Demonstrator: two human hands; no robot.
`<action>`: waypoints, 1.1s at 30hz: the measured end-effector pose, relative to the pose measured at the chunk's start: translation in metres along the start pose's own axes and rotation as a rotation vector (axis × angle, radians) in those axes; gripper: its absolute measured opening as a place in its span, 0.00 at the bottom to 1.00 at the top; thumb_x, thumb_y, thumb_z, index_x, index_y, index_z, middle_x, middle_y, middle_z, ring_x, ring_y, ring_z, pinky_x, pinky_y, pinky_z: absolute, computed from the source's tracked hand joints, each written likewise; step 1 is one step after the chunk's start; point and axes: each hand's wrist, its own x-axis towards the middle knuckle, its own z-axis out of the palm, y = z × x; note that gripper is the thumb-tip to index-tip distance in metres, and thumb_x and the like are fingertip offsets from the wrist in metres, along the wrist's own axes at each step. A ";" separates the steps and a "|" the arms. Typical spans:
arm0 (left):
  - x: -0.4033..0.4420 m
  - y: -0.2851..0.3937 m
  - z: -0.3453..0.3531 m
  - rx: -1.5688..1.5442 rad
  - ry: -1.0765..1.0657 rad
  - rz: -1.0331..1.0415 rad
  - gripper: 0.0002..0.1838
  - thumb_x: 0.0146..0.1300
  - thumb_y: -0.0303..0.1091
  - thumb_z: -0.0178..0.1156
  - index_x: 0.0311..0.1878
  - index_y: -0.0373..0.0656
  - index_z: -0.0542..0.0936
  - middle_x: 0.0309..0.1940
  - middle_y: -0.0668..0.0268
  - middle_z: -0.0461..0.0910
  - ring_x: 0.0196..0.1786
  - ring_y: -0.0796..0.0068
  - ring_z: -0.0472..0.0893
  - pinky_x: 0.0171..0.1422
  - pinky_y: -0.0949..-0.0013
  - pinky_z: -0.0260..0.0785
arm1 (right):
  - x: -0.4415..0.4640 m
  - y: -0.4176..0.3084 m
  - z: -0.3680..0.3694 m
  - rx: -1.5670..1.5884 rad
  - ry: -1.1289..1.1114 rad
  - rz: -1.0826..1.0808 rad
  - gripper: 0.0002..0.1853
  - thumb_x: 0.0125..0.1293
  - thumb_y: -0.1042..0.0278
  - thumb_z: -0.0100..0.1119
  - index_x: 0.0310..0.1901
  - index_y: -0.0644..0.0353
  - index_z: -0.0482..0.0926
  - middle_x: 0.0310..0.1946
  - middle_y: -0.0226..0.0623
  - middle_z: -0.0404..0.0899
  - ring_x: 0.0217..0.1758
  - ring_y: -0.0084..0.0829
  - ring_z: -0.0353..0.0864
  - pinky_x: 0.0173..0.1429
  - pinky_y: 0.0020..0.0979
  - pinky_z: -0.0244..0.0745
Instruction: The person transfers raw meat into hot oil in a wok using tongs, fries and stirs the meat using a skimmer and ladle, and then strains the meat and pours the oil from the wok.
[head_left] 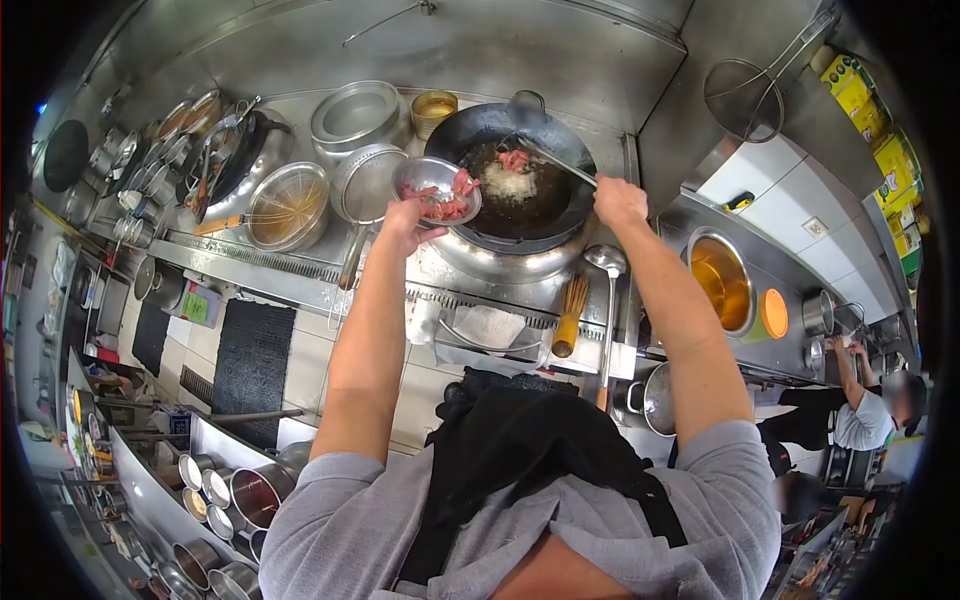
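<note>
My left hand [411, 228] grips a small metal bowl [422, 172] of raw meat slices [448, 209], which is tilted at the left rim of a black wok [567, 135]. Several slices lie close to the bowl's lip. In the wok, some pink meat [514, 160] sits in dark oil beside pale foam [510, 186]. My right hand [621, 201] is closed around the handle of a long metal utensil [563, 166] that reaches into the wok from the right. I cannot make out the shape of its head.
Left of the wok are a handled strainer [368, 190], a whisk bowl [290, 205] and stacked metal basins [355, 115]. A ladle [606, 262] and a bamboo brush [570, 318] lie in front. A pot of amber liquid [718, 275] stands right. Another person [865, 415] works far right.
</note>
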 end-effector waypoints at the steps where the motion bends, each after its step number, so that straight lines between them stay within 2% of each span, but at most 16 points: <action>1: -0.005 0.003 0.002 0.006 -0.003 0.008 0.21 0.65 0.23 0.45 0.62 0.35 0.69 0.52 0.52 0.79 0.47 0.52 0.84 0.41 0.57 0.87 | 0.002 0.009 0.000 -0.028 0.009 0.003 0.14 0.67 0.58 0.57 0.51 0.52 0.80 0.45 0.45 0.84 0.51 0.47 0.83 0.54 0.46 0.78; 3: -0.011 0.005 0.002 -0.001 -0.009 0.006 0.22 0.64 0.23 0.44 0.62 0.34 0.69 0.53 0.51 0.78 0.48 0.52 0.84 0.41 0.56 0.86 | -0.002 0.030 -0.017 -0.042 -0.030 0.033 0.17 0.66 0.57 0.58 0.55 0.49 0.79 0.49 0.45 0.83 0.53 0.47 0.82 0.55 0.46 0.77; 5: -0.012 0.007 0.000 -0.043 -0.036 -0.004 0.24 0.65 0.22 0.48 0.65 0.47 0.71 0.63 0.54 0.69 0.54 0.49 0.80 0.46 0.52 0.84 | -0.023 0.039 -0.050 0.015 0.089 -0.012 0.22 0.66 0.55 0.58 0.61 0.46 0.75 0.49 0.42 0.82 0.51 0.46 0.83 0.53 0.46 0.78; 6: -0.013 0.007 0.002 0.049 0.007 0.007 0.31 0.63 0.20 0.46 0.70 0.51 0.61 0.66 0.55 0.65 0.59 0.48 0.77 0.50 0.48 0.82 | -0.033 0.044 -0.062 0.017 0.089 -0.015 0.22 0.66 0.55 0.58 0.61 0.46 0.75 0.49 0.42 0.82 0.51 0.46 0.83 0.53 0.46 0.78; 8: -0.011 0.002 0.000 0.106 0.055 0.055 0.34 0.61 0.19 0.45 0.71 0.52 0.56 0.64 0.54 0.67 0.58 0.49 0.78 0.49 0.45 0.81 | -0.053 0.053 -0.081 0.002 0.268 -0.233 0.23 0.66 0.55 0.58 0.63 0.43 0.73 0.46 0.40 0.81 0.47 0.44 0.84 0.48 0.44 0.79; 9: -0.010 -0.001 -0.001 0.162 0.099 0.101 0.37 0.58 0.18 0.45 0.71 0.53 0.52 0.63 0.52 0.68 0.56 0.50 0.79 0.49 0.43 0.81 | -0.065 0.053 -0.092 0.008 0.267 -0.236 0.23 0.66 0.55 0.58 0.63 0.43 0.73 0.46 0.40 0.81 0.47 0.44 0.84 0.48 0.44 0.79; 13: -0.007 -0.005 0.011 0.165 0.032 0.157 0.40 0.56 0.17 0.47 0.71 0.57 0.50 0.64 0.53 0.65 0.60 0.49 0.76 0.51 0.40 0.78 | -0.094 0.034 -0.093 -0.056 0.184 -0.539 0.27 0.64 0.53 0.61 0.65 0.46 0.72 0.43 0.38 0.80 0.42 0.42 0.84 0.45 0.42 0.79; 17: 0.015 -0.027 0.046 0.171 0.124 0.177 0.42 0.57 0.18 0.47 0.73 0.58 0.46 0.66 0.52 0.63 0.57 0.46 0.77 0.48 0.41 0.79 | -0.072 0.005 -0.033 -0.017 0.117 -0.455 0.14 0.67 0.63 0.55 0.52 0.51 0.78 0.41 0.39 0.83 0.44 0.42 0.85 0.46 0.43 0.79; 19: 0.029 -0.032 0.048 0.038 0.402 0.089 0.43 0.62 0.19 0.48 0.76 0.53 0.40 0.70 0.50 0.58 0.58 0.47 0.77 0.53 0.40 0.78 | -0.070 0.007 -0.038 0.006 0.109 -0.415 0.13 0.67 0.64 0.52 0.51 0.51 0.79 0.41 0.39 0.83 0.44 0.42 0.85 0.46 0.43 0.79; 20: 0.035 -0.035 0.046 0.022 0.443 0.079 0.45 0.63 0.21 0.48 0.77 0.52 0.35 0.70 0.47 0.57 0.57 0.45 0.77 0.54 0.41 0.79 | -0.069 0.009 -0.039 0.022 0.094 -0.382 0.12 0.68 0.66 0.50 0.50 0.51 0.79 0.40 0.40 0.84 0.44 0.42 0.85 0.47 0.43 0.79; 23: 0.029 -0.023 0.044 -0.030 0.398 0.044 0.45 0.64 0.23 0.48 0.76 0.53 0.32 0.71 0.46 0.53 0.60 0.44 0.75 0.54 0.42 0.80 | -0.045 0.020 -0.028 -0.049 0.119 -0.279 0.14 0.70 0.67 0.44 0.50 0.51 0.80 0.43 0.40 0.85 0.46 0.42 0.85 0.48 0.43 0.79; 24: 0.033 -0.021 0.043 0.025 0.424 0.069 0.33 0.63 0.24 0.48 0.69 0.42 0.45 0.66 0.45 0.59 0.51 0.46 0.80 0.44 0.48 0.84 | -0.040 0.021 -0.028 -0.043 0.076 -0.226 0.16 0.72 0.67 0.40 0.50 0.52 0.81 0.45 0.41 0.85 0.49 0.42 0.85 0.50 0.43 0.79; 27: 0.034 -0.016 0.030 0.046 0.358 0.005 0.29 0.64 0.27 0.48 0.66 0.40 0.49 0.64 0.45 0.61 0.49 0.46 0.80 0.40 0.51 0.85 | -0.030 0.026 -0.024 -0.070 0.043 -0.135 0.14 0.70 0.67 0.46 0.49 0.54 0.81 0.46 0.42 0.85 0.51 0.43 0.85 0.52 0.42 0.79; 29: 0.044 -0.017 0.012 0.085 0.323 0.004 0.28 0.66 0.29 0.49 0.65 0.40 0.49 0.63 0.46 0.61 0.49 0.45 0.80 0.38 0.52 0.85 | -0.027 0.037 -0.030 -0.079 -0.009 -0.090 0.15 0.64 0.63 0.58 0.51 0.54 0.80 0.46 0.44 0.84 0.51 0.45 0.84 0.52 0.44 0.79; 31: 0.038 -0.011 0.006 0.160 0.186 0.009 0.28 0.66 0.32 0.50 0.64 0.40 0.50 0.60 0.47 0.65 0.48 0.45 0.80 0.38 0.51 0.85 | -0.038 0.046 -0.044 0.027 0.043 -0.045 0.18 0.65 0.61 0.57 0.56 0.54 0.77 0.47 0.45 0.84 0.51 0.47 0.83 0.53 0.45 0.79; 33: 0.029 -0.010 0.011 0.220 0.265 0.014 0.28 0.67 0.34 0.49 0.66 0.43 0.50 0.55 0.49 0.69 0.45 0.49 0.81 0.37 0.54 0.85 | -0.048 0.054 -0.058 0.044 0.078 -0.068 0.21 0.66 0.60 0.57 0.59 0.52 0.75 0.48 0.46 0.83 0.52 0.47 0.83 0.54 0.45 0.78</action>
